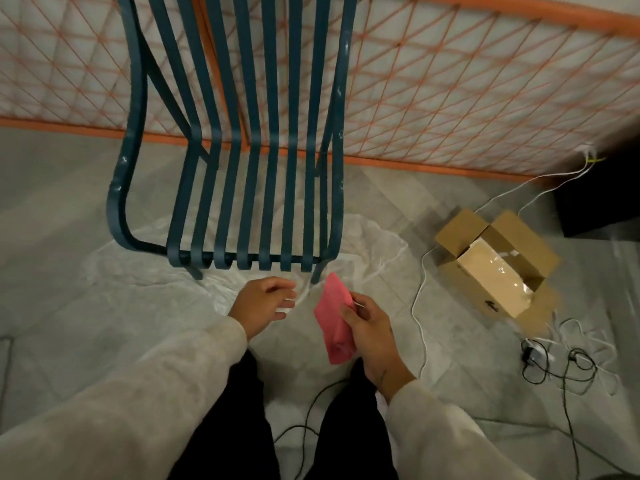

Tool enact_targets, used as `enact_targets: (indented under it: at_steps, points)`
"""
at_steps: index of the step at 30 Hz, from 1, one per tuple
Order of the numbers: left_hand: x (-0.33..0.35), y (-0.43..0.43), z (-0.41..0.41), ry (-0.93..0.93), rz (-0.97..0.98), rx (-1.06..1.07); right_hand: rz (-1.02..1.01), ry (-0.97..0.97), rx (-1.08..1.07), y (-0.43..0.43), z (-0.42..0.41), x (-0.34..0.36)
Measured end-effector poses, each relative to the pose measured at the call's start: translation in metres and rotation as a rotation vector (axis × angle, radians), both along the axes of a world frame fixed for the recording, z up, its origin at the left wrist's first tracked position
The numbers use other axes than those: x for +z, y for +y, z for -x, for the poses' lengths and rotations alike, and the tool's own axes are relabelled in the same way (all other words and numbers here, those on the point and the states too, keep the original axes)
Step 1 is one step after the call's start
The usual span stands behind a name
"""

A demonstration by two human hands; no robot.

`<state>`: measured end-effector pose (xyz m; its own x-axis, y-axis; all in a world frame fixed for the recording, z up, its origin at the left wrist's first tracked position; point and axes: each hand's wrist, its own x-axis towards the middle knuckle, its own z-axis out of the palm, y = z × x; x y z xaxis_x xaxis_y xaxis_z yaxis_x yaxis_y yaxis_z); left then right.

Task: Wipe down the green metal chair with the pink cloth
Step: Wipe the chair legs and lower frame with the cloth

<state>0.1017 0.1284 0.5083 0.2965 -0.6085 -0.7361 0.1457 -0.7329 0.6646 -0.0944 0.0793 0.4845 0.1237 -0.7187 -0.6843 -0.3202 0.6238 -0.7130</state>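
The green metal chair (242, 140) stands right in front of me, its slatted seat and back running away from me, its front edge near my hands. A folded pink cloth (334, 317) hangs from my right hand (372, 336), pinched between thumb and fingers just below the chair's front right corner. My left hand (263, 303) hovers beside the cloth, fingers apart, holding nothing and clear of the chair.
A clear plastic sheet (374, 244) lies on the floor under the chair. An open cardboard box (498, 261) sits to the right with white and black cables (568, 362) around it. An orange lattice fence (450, 98) runs behind the chair. My dark trouser legs are below.
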Motion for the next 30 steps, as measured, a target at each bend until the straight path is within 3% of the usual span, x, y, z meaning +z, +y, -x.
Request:
enact_targets:
  at_steps: [10,17,21,30]
  points:
    - [-0.020,-0.036,0.097,-0.148,-0.025,0.217,-0.011,-0.077,0.191,-0.096,0.079,-0.018]
    - [-0.038,-0.081,0.103,-0.274,0.039,0.257,0.094,-0.159,0.383,-0.136,0.070,-0.036]
    - [-0.056,-0.105,0.092,-0.281,0.067,0.218,0.152,-0.140,0.384,-0.150,0.054,-0.055]
    - [-0.196,-0.098,0.100,-0.297,-0.131,0.055,0.090,0.006,0.336,-0.148,0.033,-0.177]
